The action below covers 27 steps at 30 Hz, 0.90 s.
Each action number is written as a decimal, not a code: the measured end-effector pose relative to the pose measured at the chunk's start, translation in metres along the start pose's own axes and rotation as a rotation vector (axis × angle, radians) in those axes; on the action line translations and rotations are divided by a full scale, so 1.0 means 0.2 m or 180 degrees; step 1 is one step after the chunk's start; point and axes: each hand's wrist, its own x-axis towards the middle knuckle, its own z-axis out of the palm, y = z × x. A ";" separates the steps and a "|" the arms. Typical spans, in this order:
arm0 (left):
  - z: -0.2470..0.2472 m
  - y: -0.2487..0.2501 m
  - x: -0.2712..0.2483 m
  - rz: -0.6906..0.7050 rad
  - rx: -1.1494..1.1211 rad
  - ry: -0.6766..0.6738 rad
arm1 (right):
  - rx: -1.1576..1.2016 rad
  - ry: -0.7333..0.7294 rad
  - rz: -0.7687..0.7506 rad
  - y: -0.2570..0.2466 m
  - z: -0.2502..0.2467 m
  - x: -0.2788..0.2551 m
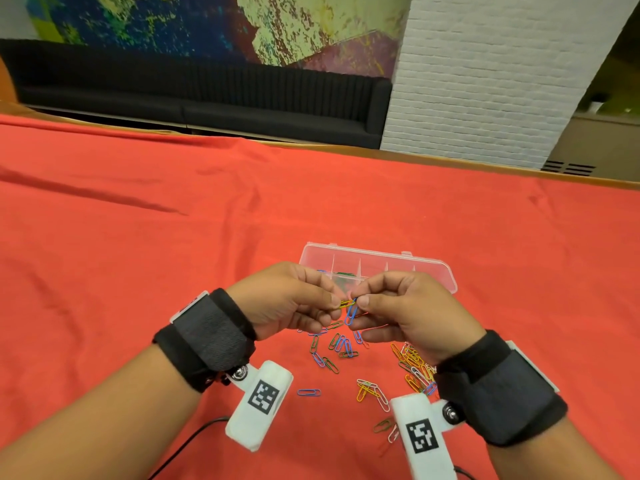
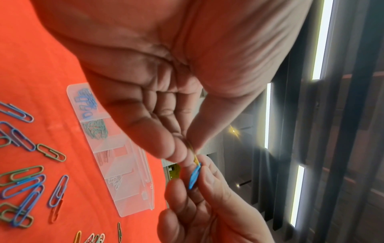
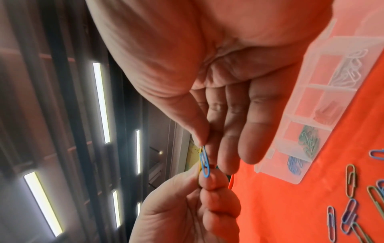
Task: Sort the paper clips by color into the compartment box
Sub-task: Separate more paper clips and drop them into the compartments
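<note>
Above the red cloth my left hand [image 1: 334, 301] pinches a yellow paper clip [image 1: 345, 303], while my right hand [image 1: 362, 299] pinches a blue paper clip [image 1: 351, 312]. The two clips hang hooked together between the fingertips. The left wrist view shows the left hand [image 2: 192, 154] on the yellow clip [image 2: 195, 158], with the blue clip [image 2: 194, 176] below it. From the right wrist, the right hand [image 3: 204, 144] holds the blue clip [image 3: 204, 164]. Just behind the hands lies the clear compartment box [image 1: 429, 268], open; separate compartments hold blue, green, red and white clips [image 2: 91, 105].
Loose clips of mixed colours [image 1: 337, 344] lie scattered under and in front of the hands, with a denser heap [image 1: 414, 367] by my right wrist. A black cable [image 1: 194, 441] runs off the near edge. The far table edge [image 1: 450, 157] faces a black sofa.
</note>
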 end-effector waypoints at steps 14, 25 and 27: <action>0.00 0.01 0.00 0.0080 -0.0102 0.0242 | -0.0239 0.0062 -0.0431 0.02 0.03 -0.02; 0.00 0.02 -0.01 0.0136 -0.0046 0.0231 | -0.0058 0.0059 -0.0582 0.04 0.02 -0.04; 0.01 0.02 -0.01 0.0135 0.0002 0.0228 | -0.0029 0.0085 -0.0592 0.04 0.02 -0.05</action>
